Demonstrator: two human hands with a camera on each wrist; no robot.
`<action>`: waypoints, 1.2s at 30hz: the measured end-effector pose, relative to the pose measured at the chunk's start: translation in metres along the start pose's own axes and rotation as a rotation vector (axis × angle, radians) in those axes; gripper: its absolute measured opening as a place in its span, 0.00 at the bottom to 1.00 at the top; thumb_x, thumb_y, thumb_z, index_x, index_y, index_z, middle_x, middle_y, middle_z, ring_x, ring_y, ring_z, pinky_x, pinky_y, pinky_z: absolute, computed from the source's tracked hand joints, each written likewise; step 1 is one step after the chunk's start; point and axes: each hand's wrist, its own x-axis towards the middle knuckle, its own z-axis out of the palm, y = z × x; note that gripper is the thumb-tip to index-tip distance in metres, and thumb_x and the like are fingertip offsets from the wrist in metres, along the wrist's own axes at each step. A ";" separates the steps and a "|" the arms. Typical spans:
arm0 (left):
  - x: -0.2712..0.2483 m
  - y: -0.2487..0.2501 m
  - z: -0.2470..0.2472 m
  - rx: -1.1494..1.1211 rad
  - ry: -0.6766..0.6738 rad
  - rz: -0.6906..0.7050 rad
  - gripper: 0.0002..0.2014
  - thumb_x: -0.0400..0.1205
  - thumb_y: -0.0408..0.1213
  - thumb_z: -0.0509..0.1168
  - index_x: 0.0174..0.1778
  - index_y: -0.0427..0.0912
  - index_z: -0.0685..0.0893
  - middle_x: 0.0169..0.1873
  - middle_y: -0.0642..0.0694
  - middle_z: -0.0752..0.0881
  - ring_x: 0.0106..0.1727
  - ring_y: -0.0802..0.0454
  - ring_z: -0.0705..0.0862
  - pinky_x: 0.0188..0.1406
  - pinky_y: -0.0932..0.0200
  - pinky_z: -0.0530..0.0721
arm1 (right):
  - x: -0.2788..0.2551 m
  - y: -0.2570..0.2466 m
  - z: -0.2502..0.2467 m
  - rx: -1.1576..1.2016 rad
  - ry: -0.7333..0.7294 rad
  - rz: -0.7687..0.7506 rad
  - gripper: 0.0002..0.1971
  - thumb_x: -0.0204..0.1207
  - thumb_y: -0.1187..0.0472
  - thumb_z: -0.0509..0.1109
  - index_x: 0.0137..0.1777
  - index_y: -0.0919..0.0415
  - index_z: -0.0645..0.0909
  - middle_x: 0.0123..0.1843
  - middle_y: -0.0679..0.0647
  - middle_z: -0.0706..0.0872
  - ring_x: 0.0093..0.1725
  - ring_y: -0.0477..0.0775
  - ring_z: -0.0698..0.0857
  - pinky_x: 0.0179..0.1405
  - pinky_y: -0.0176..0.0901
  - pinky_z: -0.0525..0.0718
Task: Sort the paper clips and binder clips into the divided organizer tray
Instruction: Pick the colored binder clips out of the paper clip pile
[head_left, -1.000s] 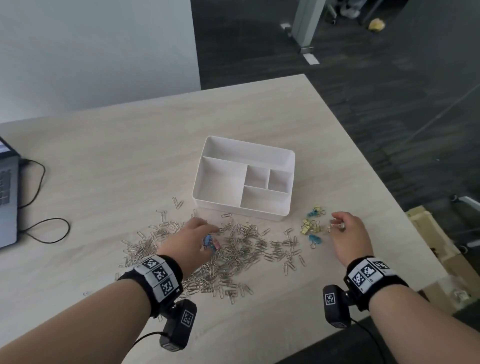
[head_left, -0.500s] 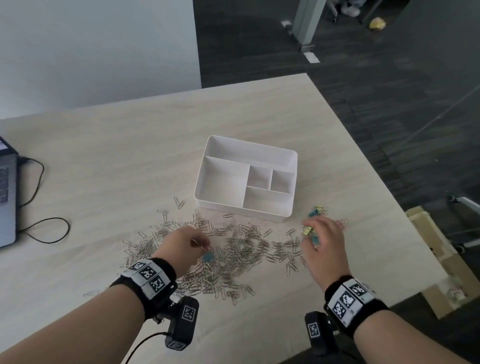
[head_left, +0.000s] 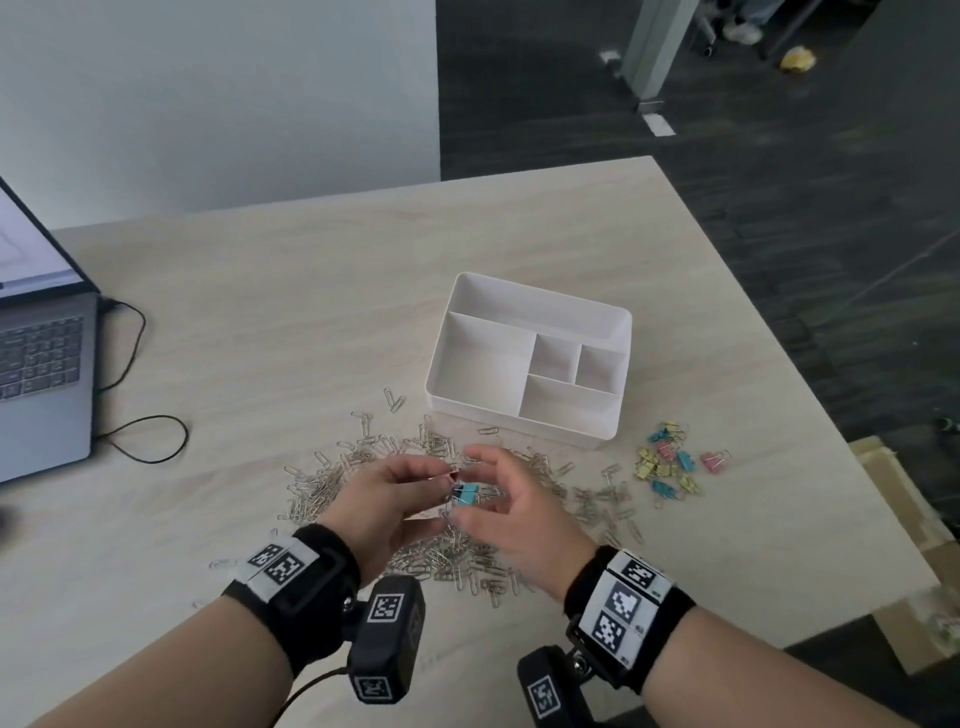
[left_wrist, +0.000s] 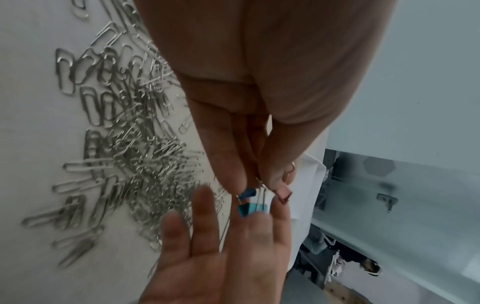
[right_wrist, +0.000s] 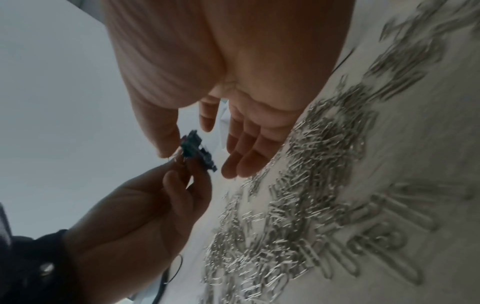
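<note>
Nearest the wearer, the two hands meet just above the pile of silver paper clips (head_left: 457, 525) spread on the pale wood surface (head_left: 291, 312). The left hand (head_left: 382, 506) has its grip closed to a pinch, thumb and fingertips clamped on the wire handles of a few small binder clips (head_left: 464, 493) (teal, blue and a pink one, as the left wrist view shows), which hang from the fingers clear of the pile. The right hand (head_left: 511, 512) faces it with a relaxed, open grip: fingers straight and spread, thumb tip and a fingertip at the teal clip, holding nothing that can be seen. To the right of the pile, well apart from the hands, a loose cluster of coloured binder clips (head_left: 670, 465) lies on the wood, yellow, teal and pink. Beyond the pile stands the white divided organizer tray (head_left: 621, 332), its near wall just past the farthest paper clips and all its compartments bare. Far to the left of the tray an open laptop (head_left: 44, 374) sits with a black cable (head_left: 140, 426) looping beside it.
</note>
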 end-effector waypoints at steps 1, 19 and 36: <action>-0.002 -0.002 0.003 -0.011 -0.026 -0.004 0.06 0.78 0.22 0.69 0.45 0.35 0.87 0.41 0.38 0.90 0.37 0.47 0.89 0.27 0.58 0.89 | 0.002 0.001 0.004 0.036 -0.003 0.001 0.28 0.73 0.55 0.79 0.70 0.32 0.75 0.64 0.41 0.84 0.52 0.49 0.89 0.52 0.45 0.91; -0.009 -0.021 0.042 0.303 -0.010 0.031 0.04 0.80 0.32 0.73 0.46 0.35 0.89 0.38 0.38 0.91 0.38 0.48 0.90 0.29 0.57 0.86 | -0.029 0.018 -0.013 0.260 0.126 0.047 0.20 0.77 0.69 0.75 0.64 0.47 0.84 0.59 0.55 0.87 0.44 0.52 0.90 0.42 0.49 0.91; -0.013 -0.036 0.008 0.862 0.122 0.131 0.06 0.82 0.38 0.67 0.43 0.52 0.89 0.37 0.49 0.91 0.38 0.49 0.89 0.31 0.57 0.83 | -0.044 0.082 -0.167 -0.185 0.890 0.139 0.08 0.83 0.61 0.69 0.59 0.55 0.83 0.58 0.51 0.87 0.50 0.49 0.85 0.49 0.43 0.83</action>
